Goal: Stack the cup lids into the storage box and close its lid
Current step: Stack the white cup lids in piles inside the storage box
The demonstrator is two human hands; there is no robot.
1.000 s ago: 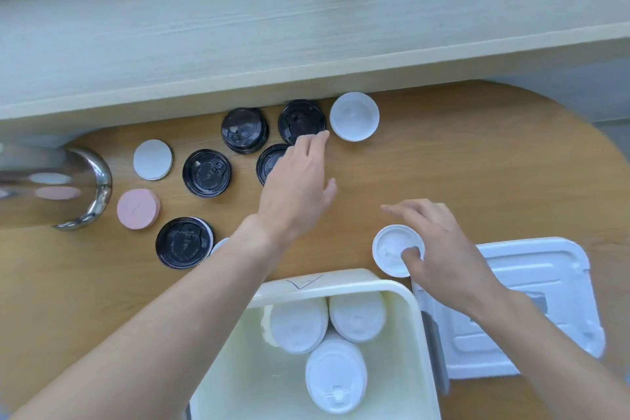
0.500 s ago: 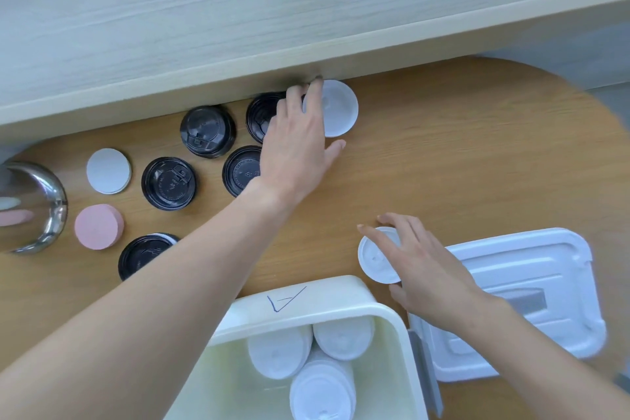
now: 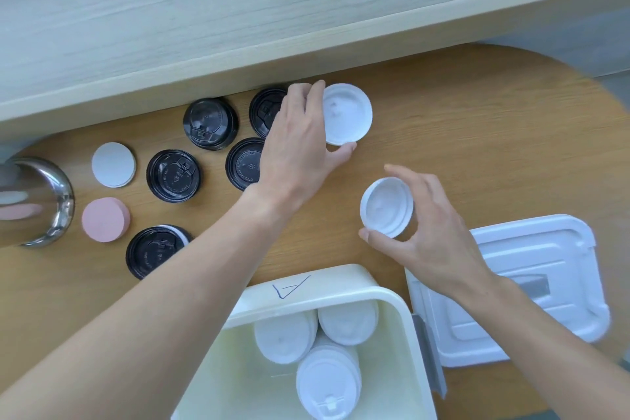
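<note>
My left hand (image 3: pixel 300 143) grips a white cup lid (image 3: pixel 349 112) at the back of the wooden table, fingers and thumb around its rim. My right hand (image 3: pixel 429 235) holds a second white lid (image 3: pixel 387 206), tilted and raised off the table. The cream storage box (image 3: pixel 306 290) stands open at the near edge with three stacks of white lids (image 3: pixel 327 382) inside. Its white box lid (image 3: pixel 531 286) lies flat to the right of the box. Several black lids (image 3: pixel 174 176) lie left of my left hand, two partly hidden by it.
A flat white disc (image 3: pixel 113 164) and a pink disc (image 3: pixel 105 219) lie at the left, next to a shiny metal bowl (image 3: pixel 51 201) at the table's left edge. A pale wooden ledge (image 3: pixel 238 54) overhangs the table's back. The table's right end is rounded.
My left hand has reached past the black lids and closed on the far white lid. My right hand has picked its white lid up off the table and tilted it.
</note>
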